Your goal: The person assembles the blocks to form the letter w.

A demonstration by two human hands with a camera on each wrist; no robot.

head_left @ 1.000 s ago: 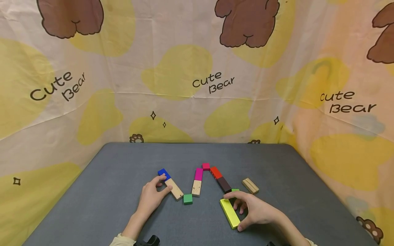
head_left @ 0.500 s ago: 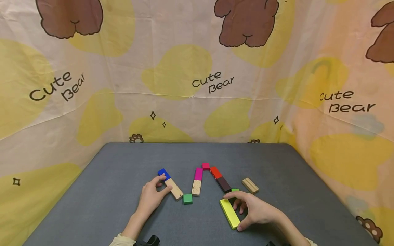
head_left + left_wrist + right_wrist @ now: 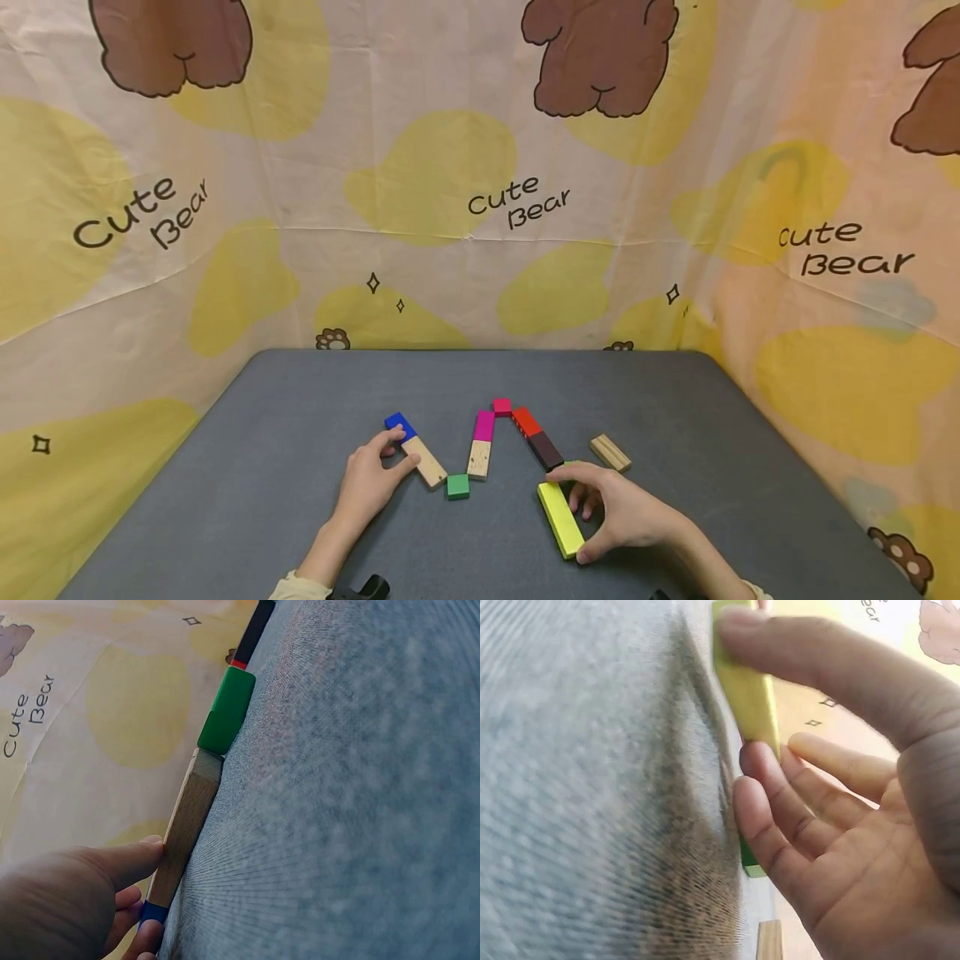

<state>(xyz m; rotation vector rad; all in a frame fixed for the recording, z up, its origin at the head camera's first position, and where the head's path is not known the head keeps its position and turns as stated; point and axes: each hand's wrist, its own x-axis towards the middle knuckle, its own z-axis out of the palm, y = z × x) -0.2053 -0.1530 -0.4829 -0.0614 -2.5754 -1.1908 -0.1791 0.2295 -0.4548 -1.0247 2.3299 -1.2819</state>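
Note:
In the head view, my left hand (image 3: 375, 473) has its thumb on a plain wooden block (image 3: 424, 463) and its index fingertip on the blue block (image 3: 401, 425) joined end to end with it. The left wrist view shows the thumb against the wooden block's side (image 3: 180, 832) and fingers at the blue end (image 3: 154, 912). My right hand (image 3: 615, 508) grips a long yellow block (image 3: 560, 521), thumb at its near end and index finger at its far end. Most of a green block (image 3: 572, 462) behind the index finger is hidden.
A zigzag row continues between the hands: green block (image 3: 457, 487), wooden block (image 3: 479, 460), magenta block (image 3: 484, 425), pink block (image 3: 502, 407), red block (image 3: 526, 422) and dark brown block (image 3: 547, 451). A grooved wooden block (image 3: 611, 452) lies apart, right, on the grey table (image 3: 315, 392).
The yellow block's far end has shifted very slightly right and away from me with my right hand. Less of the green block behind it shows. My left hand has stayed put.

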